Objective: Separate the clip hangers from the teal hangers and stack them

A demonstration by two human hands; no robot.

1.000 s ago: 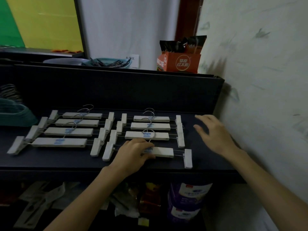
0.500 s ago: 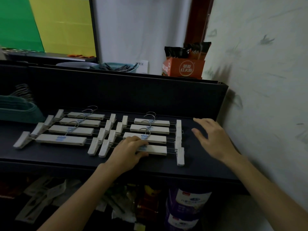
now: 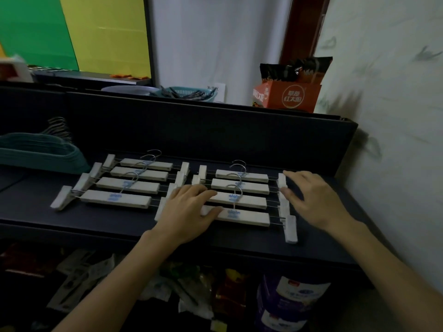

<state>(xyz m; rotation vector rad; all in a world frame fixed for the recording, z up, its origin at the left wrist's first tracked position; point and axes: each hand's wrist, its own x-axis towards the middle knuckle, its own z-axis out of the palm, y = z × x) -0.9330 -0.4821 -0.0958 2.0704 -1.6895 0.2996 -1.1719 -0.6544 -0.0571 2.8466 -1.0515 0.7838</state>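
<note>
While the left hand (image 3: 185, 212) is laid flat with fingers released on the right group of clip hangers (image 3: 239, 200), the right hand (image 3: 311, 200) is spread against their right-end clips. Teal hangers (image 3: 43, 152) are stacked far left on the table (image 3: 96, 224).

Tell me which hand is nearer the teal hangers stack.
Left. The left hand lies on the right group's nearest clip hanger, mid-shelf; the right hand sits farther right, away from the teal hangers.

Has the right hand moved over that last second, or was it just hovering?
Yes. The right hand has shifted left toward the right group of clip hangers; its fingertips now touch the end clips, where a second ago a gap separated them.
</note>
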